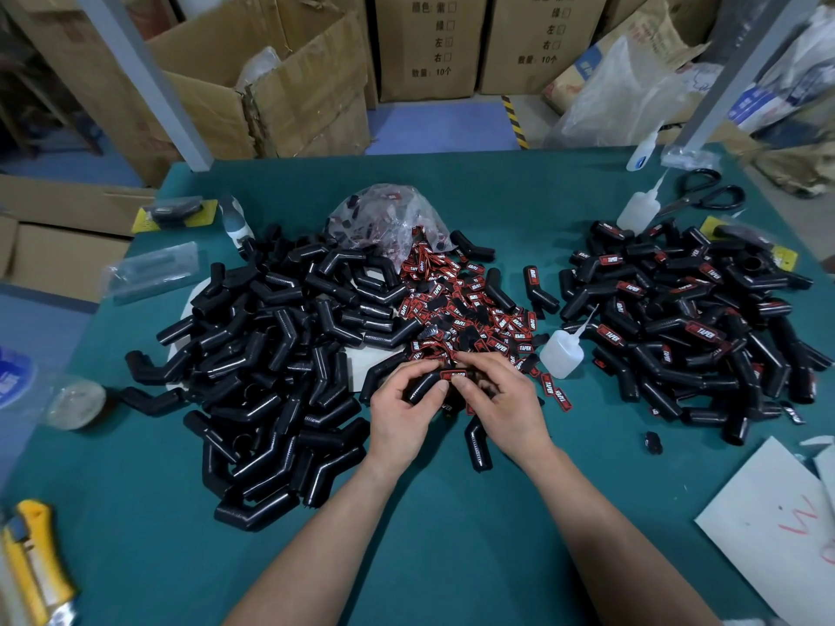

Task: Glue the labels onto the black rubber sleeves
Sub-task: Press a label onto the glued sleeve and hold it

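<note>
My left hand (pixel 404 411) grips a black rubber sleeve (pixel 422 387) at the table's middle. My right hand (pixel 501 402) presses a red and black label (pixel 454 375) onto that sleeve with its fingertips curled round it. A big heap of bare black sleeves (pixel 280 354) lies to the left. A heap of labelled sleeves (pixel 691 318) lies to the right. Loose labels (pixel 470 309) spill from a clear plastic bag (pixel 388 219) behind my hands. A small glue bottle (pixel 562 350) lies just right of my right hand.
The green table (pixel 429 512) holds two more glue bottles (pixel 639 207) and scissors (pixel 705 194) at the back right. White paper (pixel 768 526) lies at the near right, a yellow utility knife (pixel 36 562) at the near left, a tape roll (pixel 74 402) at the left edge. Cardboard boxes stand behind.
</note>
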`<control>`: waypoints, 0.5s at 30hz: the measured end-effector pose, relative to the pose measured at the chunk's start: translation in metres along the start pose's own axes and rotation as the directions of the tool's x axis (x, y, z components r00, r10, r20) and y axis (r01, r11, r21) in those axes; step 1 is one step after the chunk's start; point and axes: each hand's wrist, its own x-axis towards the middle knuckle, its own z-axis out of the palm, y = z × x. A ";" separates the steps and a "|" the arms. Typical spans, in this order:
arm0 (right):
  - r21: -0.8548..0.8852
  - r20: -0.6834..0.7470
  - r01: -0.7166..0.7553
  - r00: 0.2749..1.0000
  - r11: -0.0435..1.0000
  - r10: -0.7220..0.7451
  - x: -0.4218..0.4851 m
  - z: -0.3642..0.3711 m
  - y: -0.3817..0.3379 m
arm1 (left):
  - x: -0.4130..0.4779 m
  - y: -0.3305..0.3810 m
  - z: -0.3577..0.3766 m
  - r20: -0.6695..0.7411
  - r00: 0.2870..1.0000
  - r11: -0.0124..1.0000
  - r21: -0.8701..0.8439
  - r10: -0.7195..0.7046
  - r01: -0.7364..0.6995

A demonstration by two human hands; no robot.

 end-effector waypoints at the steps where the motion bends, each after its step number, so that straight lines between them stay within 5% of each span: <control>1: 0.011 0.004 -0.015 1.000 1.000 0.015 0.000 0.000 0.000 | 0.000 0.000 0.000 0.001 1.000 1.000 -0.004 0.000 0.000; 15: 0.173 -0.012 -0.088 0.996 0.981 0.092 0.000 0.002 0.002 | 0.001 -0.002 -0.001 -0.001 1.000 0.998 -0.057 -0.010 0.010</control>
